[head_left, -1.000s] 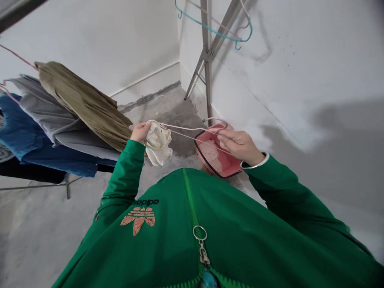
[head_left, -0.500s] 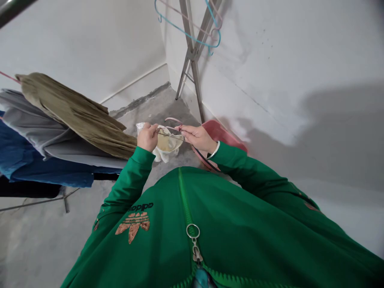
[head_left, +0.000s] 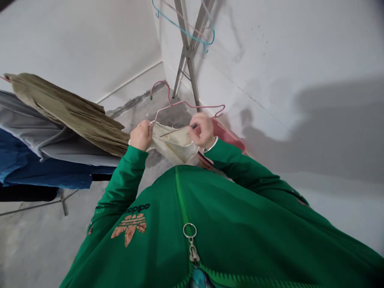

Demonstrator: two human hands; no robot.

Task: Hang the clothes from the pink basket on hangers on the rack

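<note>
My left hand (head_left: 141,135) is closed on one edge of a cream-white cloth (head_left: 175,145). My right hand (head_left: 202,130) is closed on the cloth's other edge together with the lower bar of a pink wire hanger (head_left: 180,103). The cloth is stretched between both hands over the hanger's bar. The hanger's hook points up and left, above my hands. Both arms wear green jacket sleeves.
A pink plastic basin (head_left: 231,140) sits on the floor behind my right wrist, by the wall. Olive, grey and blue garments (head_left: 60,116) hang on a rack at left. A metal stand (head_left: 187,52) with blue and pink hangers (head_left: 192,34) stands in the corner.
My right hand moved left from over the basin to meet the left hand. The hanger turned upright with its hook up, and the bunched cloth now spreads between both hands over the bar.
</note>
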